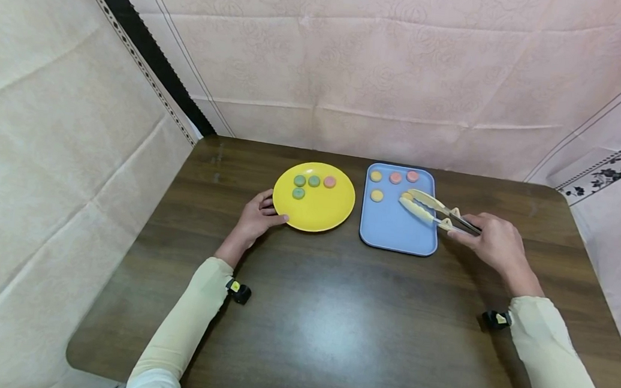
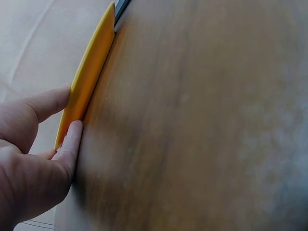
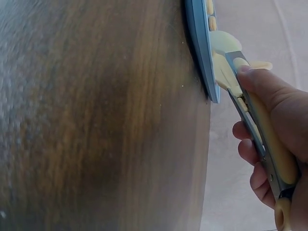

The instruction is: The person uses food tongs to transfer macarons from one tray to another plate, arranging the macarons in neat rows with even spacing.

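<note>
At the left rim of the yellow plate [image 1: 317, 214], my left hand [image 1: 258, 216] holds the edge between thumb and fingers. Three green round biscuit-like pieces [image 1: 314, 181] and one pink piece [image 1: 330, 181] lie toward the plate's far side. My right hand [image 1: 496, 240] grips a pair of cream-tipped metal tongs [image 1: 455, 218] by the handles. Their tips reach over the blue tray [image 1: 394, 233], around a yellow round piece [image 1: 407, 196] that they partly hide. Also on the tray are two more yellow pieces [image 1: 377, 195] and two pink ones [image 1: 395, 178].
Plate and tray stand side by side near the far edge of a dark wooden table [image 1: 291, 313], with a narrow gap between them. Pale patterned cloth [image 1: 378, 72] hangs right behind that edge. A small black camera [image 1: 239, 291] sits on the left wrist, another [image 1: 496, 319] on the right.
</note>
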`<state>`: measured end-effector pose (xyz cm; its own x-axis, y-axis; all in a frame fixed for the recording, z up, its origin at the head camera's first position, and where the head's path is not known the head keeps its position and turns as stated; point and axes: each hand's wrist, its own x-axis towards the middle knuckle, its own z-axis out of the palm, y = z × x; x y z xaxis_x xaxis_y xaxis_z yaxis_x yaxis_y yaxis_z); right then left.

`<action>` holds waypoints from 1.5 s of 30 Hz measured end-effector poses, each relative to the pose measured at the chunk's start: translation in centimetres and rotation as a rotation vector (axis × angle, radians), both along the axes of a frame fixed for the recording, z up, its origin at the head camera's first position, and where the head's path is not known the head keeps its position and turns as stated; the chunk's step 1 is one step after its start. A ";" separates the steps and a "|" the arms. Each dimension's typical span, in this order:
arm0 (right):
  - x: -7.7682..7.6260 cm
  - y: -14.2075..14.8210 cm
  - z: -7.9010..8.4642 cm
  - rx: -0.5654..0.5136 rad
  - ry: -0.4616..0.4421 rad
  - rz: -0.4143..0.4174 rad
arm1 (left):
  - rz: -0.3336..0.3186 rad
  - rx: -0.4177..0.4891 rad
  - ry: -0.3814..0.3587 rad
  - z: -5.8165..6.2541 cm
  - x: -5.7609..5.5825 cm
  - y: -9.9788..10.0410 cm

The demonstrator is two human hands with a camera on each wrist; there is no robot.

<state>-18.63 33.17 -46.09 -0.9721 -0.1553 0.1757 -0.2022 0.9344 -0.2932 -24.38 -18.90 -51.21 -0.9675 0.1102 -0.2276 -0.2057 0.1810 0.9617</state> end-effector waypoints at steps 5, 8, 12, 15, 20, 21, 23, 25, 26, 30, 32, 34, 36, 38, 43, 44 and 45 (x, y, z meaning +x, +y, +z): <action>-0.1 0.0 -0.2 -0.017 -0.034 -0.009 | 0.005 -0.005 0.002 0.0 0.1 0.1; -0.1 -0.1 -0.1 -0.024 -0.047 -0.015 | 0.005 -0.001 0.008 0.1 0.2 0.1; -0.1 -0.2 0.3 -0.030 -0.016 -0.008 | 0.007 0.001 0.016 0.1 0.3 0.2; -0.3 -0.5 1.0 -0.033 0.014 -0.003 | 0.005 0.002 0.018 0.0 0.3 0.2; -0.6 -1.5 2.3 -0.042 0.046 0.006 | 0.001 0.004 0.016 -0.1 0.2 0.1; -0.7 -1.7 2.5 -0.043 0.062 0.012 | 0.000 0.003 0.017 -0.1 0.1 0.0; -0.9 -2.3 3.0 -0.043 0.093 0.028 | 0.004 0.005 0.017 -0.1 0.1 0.0; -1.1 -2.9 3.4 -0.047 0.117 0.044 | 0.005 0.005 0.017 -0.1 0.1 0.0; -1.3 -3.3 3.6 -0.049 0.129 0.051 | 0.005 0.005 0.019 -0.1 0.1 0.0; -1.7 -4.7 4.3 -0.064 0.140 0.073 | 0.008 0.006 0.019 -0.2 0.1 0.0; -2.0 -5.5 4.4 -0.073 0.137 0.081 | 0.008 0.007 0.021 -0.3 0.1 0.0; -2.2 -6.2 4.5 -0.081 0.125 0.090 | 0.008 0.007 0.022 -0.2 0.1 0.0; -2.5 -7.0 4.5 -0.089 0.116 0.102 | 0.007 0.006 0.023 -0.2 0.1 0.0; -2.8 -7.9 4.4 -0.093 0.114 0.118 | 0.011 0.003 0.022 -0.2 0.1 0.0; -3.6 -9.7 4.2 -0.094 0.160 0.184 | 0.011 -0.003 0.024 -0.2 0.1 0.1; -3.8 -10.0 4.1 -0.095 0.167 0.197 | 0.012 -0.003 0.024 -0.2 0.1 0.0; -4.0 -10.3 4.0 -0.097 0.171 0.210 | 0.012 -0.003 0.026 -0.2 0.1 0.0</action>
<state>-22.59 22.84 -42.07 -0.8755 -0.3242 0.3582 -0.4424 0.8361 -0.3244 -24.31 -18.85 -51.44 -0.9742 0.0980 -0.2031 -0.1832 0.1814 0.9662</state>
